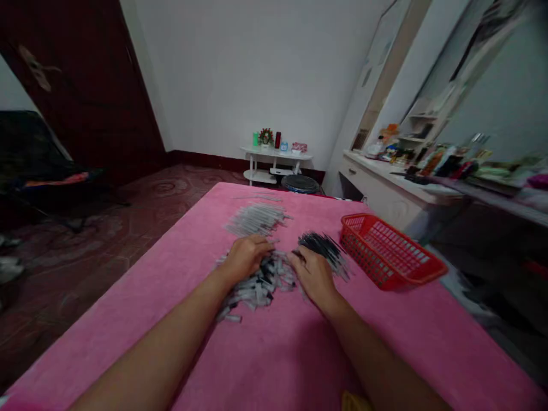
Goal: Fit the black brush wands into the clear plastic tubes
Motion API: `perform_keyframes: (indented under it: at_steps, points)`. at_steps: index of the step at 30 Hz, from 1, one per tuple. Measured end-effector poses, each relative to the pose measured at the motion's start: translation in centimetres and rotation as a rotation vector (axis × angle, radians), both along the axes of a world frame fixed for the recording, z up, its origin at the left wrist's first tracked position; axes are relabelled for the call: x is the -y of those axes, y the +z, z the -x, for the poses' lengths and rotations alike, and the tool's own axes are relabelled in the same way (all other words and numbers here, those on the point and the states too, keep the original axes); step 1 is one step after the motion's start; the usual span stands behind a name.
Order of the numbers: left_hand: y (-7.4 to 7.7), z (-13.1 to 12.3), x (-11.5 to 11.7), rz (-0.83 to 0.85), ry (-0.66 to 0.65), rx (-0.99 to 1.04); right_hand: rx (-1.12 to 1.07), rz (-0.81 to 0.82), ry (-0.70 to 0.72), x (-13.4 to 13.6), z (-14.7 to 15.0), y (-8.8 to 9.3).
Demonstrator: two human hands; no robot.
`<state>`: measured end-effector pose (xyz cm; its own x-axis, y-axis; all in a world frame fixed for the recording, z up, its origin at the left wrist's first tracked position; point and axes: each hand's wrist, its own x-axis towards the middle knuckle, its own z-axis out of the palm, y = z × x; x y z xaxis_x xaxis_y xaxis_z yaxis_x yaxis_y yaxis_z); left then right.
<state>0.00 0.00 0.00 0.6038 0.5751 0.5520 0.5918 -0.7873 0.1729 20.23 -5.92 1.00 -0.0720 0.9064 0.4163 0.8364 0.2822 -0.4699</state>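
Observation:
Both hands are over a loose pile of short grey and black pieces that look like pen caps (252,294) on the pink cloth. My left hand (246,258) is at the pile's far left side, fingers pinched together; what they hold is too blurred to name. My right hand (315,277) is at the pile's right side, with thumb and fingers closed, and their contents cannot be made out. Beyond my left hand lies a row of thin grey sticks like pen barrels (257,218). A bundle of dark-ended thin sticks (321,245) lies just beyond my right hand.
A red plastic basket (381,271) stands on the pink-covered table (171,297) to the right. A cluttered dresser (389,182) flanks it. Near the far wall is a small white stand (259,151); a dark chair (47,177) is at left.

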Motion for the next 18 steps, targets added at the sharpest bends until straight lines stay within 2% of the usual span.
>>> perform_keyframes:
  at_steps: [6,10,14,16,18]
  points:
    - [-0.21,-0.20,-0.09,0.007,-0.020,-0.008,0.010,0.054,-0.024,-0.07,0.26,0.05]
    - [-0.12,-0.26,0.01,0.023,-0.015,-0.007,-0.036,0.039,0.016,0.02,0.28,0.27]
    - [0.01,-0.08,-0.01,0.031,-0.021,0.010,-0.033,0.096,-0.026,-0.05,0.16,0.23]
    - [0.03,0.14,-0.25,0.032,-0.008,0.077,-0.039,0.141,-0.007,0.03,0.25,0.23]
    - [0.05,0.31,-0.61,0.052,0.024,0.230,-0.042,0.164,0.081,0.30,0.57,0.33]
